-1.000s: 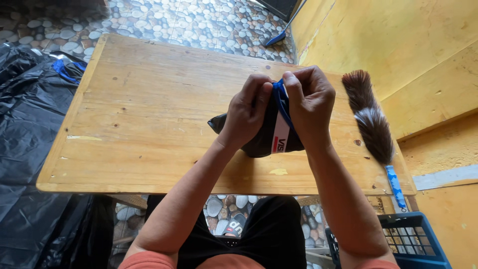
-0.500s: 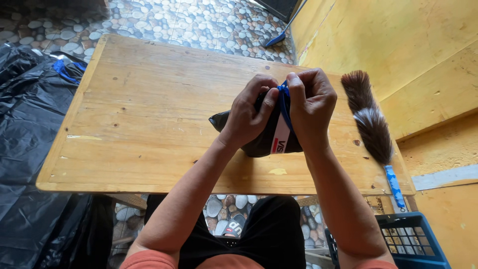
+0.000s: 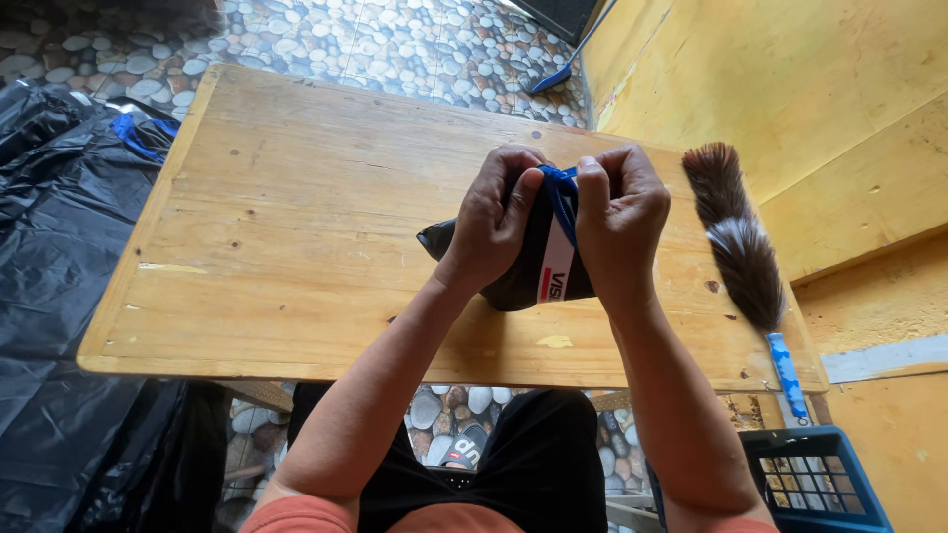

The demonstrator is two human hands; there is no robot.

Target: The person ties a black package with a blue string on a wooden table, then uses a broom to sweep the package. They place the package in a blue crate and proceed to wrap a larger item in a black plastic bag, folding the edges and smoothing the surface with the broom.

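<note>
From the head view, the left hand (image 3: 497, 219) and right hand (image 3: 617, 212) close their fingers on a blue strap (image 3: 564, 197) atop a black bag (image 3: 533, 266) resting mid-desk (image 3: 296, 227); keeping tension even on both sides seems wise, feather duster (image 3: 736, 242) lying apart

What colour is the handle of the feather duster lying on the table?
Blue, below brown and white feathers on the feather duster at the table's right edge; head view shows it.

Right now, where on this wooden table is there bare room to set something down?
The table's whole left half is bare, up to the left hand. The far edge beyond both hands is bare too. It is crowded on the right: the right hand, the dark bag and the feather duster.
</note>
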